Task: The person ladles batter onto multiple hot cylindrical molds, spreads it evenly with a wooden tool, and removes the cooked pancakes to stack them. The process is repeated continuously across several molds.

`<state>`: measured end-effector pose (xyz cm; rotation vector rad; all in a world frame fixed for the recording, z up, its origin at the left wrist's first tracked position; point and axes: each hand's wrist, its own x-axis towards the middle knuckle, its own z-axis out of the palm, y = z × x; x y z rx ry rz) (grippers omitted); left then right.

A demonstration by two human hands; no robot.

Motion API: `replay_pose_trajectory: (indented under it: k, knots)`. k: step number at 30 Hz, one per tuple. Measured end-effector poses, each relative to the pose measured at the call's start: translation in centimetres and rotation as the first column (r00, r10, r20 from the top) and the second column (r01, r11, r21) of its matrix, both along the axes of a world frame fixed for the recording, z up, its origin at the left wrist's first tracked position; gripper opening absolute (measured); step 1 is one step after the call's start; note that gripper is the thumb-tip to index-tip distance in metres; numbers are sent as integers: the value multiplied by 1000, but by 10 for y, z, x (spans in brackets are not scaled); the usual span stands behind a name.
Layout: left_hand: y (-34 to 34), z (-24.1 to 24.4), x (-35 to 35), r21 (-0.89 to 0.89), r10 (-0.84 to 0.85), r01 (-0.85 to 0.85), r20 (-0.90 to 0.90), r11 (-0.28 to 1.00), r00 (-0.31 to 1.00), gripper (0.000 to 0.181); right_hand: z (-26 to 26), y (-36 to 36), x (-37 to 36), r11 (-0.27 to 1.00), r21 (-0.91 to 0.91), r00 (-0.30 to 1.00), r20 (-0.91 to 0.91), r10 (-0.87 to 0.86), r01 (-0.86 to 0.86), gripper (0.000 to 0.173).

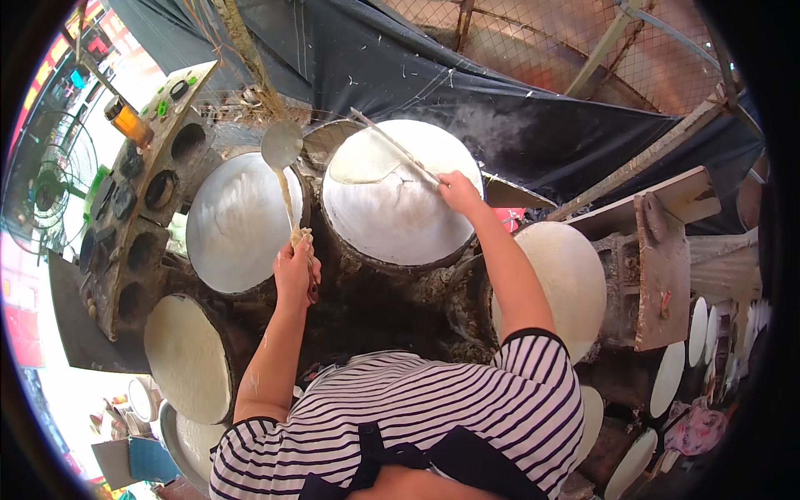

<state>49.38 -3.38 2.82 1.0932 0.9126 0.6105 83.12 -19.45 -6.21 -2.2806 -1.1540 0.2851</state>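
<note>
My left hand (297,269) is closed around the handle of a metal ladle (282,144), whose bowl hangs by the back edge of a bare round griddle (240,231). In my right hand (461,192) is one end of a long thin stick (397,147). The stick lies across the large round griddle (400,231) in front of me, over pale batter (362,165) spread on its far part. Whether the stick touches the batter I cannot tell. Pale round sheets cover a griddle at the right (562,281) and one at the lower left (187,359).
A board with an orange-filled jar (131,122) stands at the left over hollow blocks (187,142). Behind the griddles hangs a black tarp (387,69), with steam before it. A basin (194,440) is at the lower left. More pale rounds (667,378) and a wooden board (662,275) are at the right.
</note>
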Motion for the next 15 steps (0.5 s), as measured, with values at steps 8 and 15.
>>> replay_pose_trajectory:
  k: [8, 15]
  knots:
    - [9, -4, -7, -33, 62, -62, -21, 998, 998, 12, 26, -52, 10, 985, -39, 815, -567, 116, -167, 22]
    - [-8, -7, -23, -12, 131, -132, -43, 991, 990, 14, 35, 38, 54, 967, -136, 868, -479, 126, -216, 29]
